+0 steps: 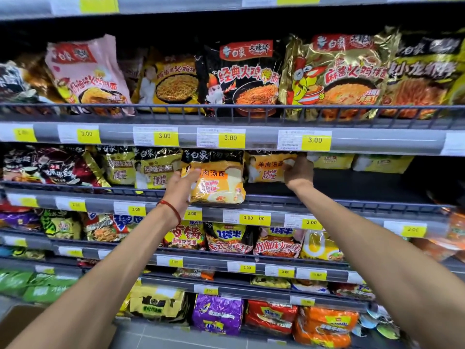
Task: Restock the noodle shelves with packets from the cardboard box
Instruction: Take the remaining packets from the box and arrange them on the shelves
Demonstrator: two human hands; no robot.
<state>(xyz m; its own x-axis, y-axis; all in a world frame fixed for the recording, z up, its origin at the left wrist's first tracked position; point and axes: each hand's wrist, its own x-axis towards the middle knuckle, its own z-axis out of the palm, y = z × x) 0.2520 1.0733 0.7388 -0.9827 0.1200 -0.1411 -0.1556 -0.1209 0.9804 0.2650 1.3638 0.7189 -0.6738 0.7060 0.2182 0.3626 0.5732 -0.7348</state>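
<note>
My left hand (182, 186) grips the left edge of a yellow and black noodle packet (219, 181), held upright at the front rail of the second shelf (352, 199). My right hand (298, 170) reaches into the same shelf and holds the right side of a matching yellow packet (266, 168) standing further back. A corner of the cardboard box (17, 321) shows at the bottom left, its contents out of sight.
Noodle packets crowd the top shelf (241, 76) and the lower shelves (229, 239). On the second shelf, a dark bare stretch lies right of my right hand, with pale yellow packets (362, 161) at its back. Yellow price tags line every shelf edge.
</note>
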